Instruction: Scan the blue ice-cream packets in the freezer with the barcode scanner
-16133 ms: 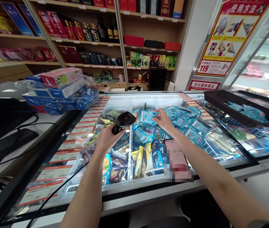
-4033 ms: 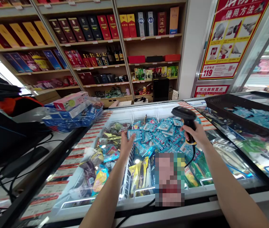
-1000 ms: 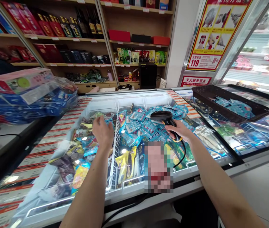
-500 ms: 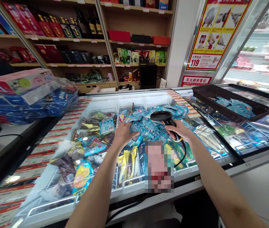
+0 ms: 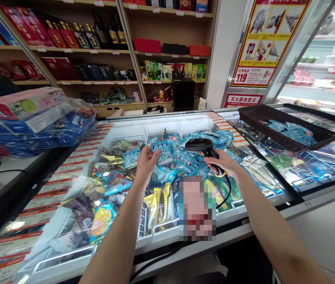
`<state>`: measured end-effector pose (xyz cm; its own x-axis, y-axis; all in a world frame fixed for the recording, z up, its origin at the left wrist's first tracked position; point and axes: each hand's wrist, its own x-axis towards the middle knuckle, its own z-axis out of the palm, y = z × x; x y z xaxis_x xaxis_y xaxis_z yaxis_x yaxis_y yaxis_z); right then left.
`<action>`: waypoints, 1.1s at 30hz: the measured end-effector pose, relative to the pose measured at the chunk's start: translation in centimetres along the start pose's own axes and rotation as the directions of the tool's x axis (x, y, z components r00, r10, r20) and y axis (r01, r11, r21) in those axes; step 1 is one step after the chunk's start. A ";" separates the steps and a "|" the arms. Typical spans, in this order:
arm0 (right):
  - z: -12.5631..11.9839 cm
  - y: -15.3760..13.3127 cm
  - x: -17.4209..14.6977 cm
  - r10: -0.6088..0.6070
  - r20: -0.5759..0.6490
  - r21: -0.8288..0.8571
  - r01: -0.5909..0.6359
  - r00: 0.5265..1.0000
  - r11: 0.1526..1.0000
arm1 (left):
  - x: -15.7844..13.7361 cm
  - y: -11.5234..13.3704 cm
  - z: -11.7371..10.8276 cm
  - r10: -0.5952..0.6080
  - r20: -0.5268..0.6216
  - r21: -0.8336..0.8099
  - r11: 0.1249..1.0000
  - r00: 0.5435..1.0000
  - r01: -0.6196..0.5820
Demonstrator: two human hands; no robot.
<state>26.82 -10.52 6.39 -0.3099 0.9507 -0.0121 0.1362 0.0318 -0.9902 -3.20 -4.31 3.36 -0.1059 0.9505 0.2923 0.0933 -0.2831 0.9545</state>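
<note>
My left hand [image 5: 147,161] pinches a small blue packet [image 5: 164,154] between thumb and fingers, its printed side and label facing up. My right hand [image 5: 224,162] is wrapped round the handle of a black and yellow barcode scanner [image 5: 198,144], whose head points left toward the packet. Beneath and behind both hands, a heap of similar blue packets [image 5: 191,165] is spread over the glass top of a chest freezer [image 5: 126,128]. The scanner's cable curls down from its handle toward the front edge.
Frozen treats in wrappers [image 5: 102,221] show through the freezer glass. On the right, a dark basket [image 5: 250,118] holds more blue packets. Plastic-wrapped boxes [image 5: 22,114] are stacked at left. A pixelated rectangle [image 5: 197,207] covers something at the front. Stocked shelves [image 5: 173,57] stand behind.
My left hand, which was at the heap with thumb and fingers apart, has moved slightly left and now holds up one packet. My right hand and the scanner have barely moved.
</note>
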 end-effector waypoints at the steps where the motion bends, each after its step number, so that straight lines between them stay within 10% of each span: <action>1: 0.1 -0.1 0.0 -0.004 0.008 0.005 0.004 1.000 1.000 | 0.1 -0.1 -0.1 -0.007 -0.023 -0.023 1.000 1.000 0.007; 33: 0.4 0.5 1.0 -0.022 0.157 0.033 0.017 0.987 0.999 | -0.2 -0.6 0.8 0.014 -0.038 0.040 0.999 0.999 -0.012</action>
<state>26.18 -9.72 5.82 -0.4563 0.8898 -0.0119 0.0994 0.0377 -0.9943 -2.42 -4.25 2.64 -0.1420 0.9409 0.3076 0.1344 -0.2896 0.9477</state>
